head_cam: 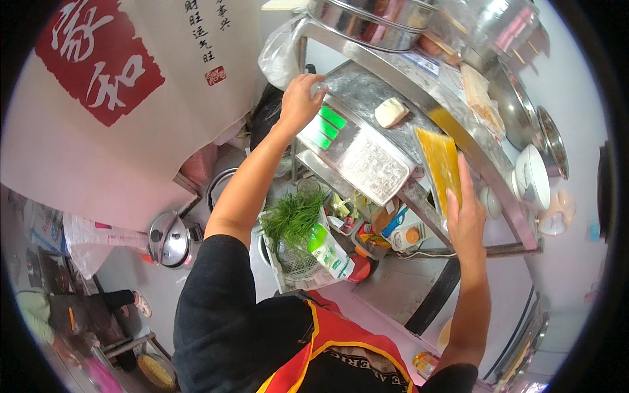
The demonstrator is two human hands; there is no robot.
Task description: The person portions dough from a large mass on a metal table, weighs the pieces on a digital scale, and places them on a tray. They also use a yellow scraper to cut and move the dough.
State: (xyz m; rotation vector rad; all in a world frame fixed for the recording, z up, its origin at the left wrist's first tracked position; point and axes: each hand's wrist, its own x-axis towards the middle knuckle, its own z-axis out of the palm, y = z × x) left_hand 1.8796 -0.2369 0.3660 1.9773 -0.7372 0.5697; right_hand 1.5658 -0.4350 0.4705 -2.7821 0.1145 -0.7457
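In my right hand (pixel 464 216) is a dough scraper with a yellow handle part (pixel 439 164), held upright at the right of the steel worktop. My left hand (pixel 303 100) is raised over the far left corner of a digital scale (pixel 366 157), thumb and fingers apart, with nothing seen between them. The scale has lit green displays and a keypad dusted with flour. Just beyond it, a pale lump of dough (pixel 390 112) lies on the floured dark work surface (pixel 356 81), between my two hands.
A steel shelf edge (pixel 413 83) arches over the worktop, bearing steamers (pixel 373 22) and steel bowls (pixel 513 105). White bowls (pixel 532 177) stand at the right. Below the scale is a basket (pixel 300 270) with green herbs (pixel 295 218). Another person (pixel 37 314) is at the lower left.
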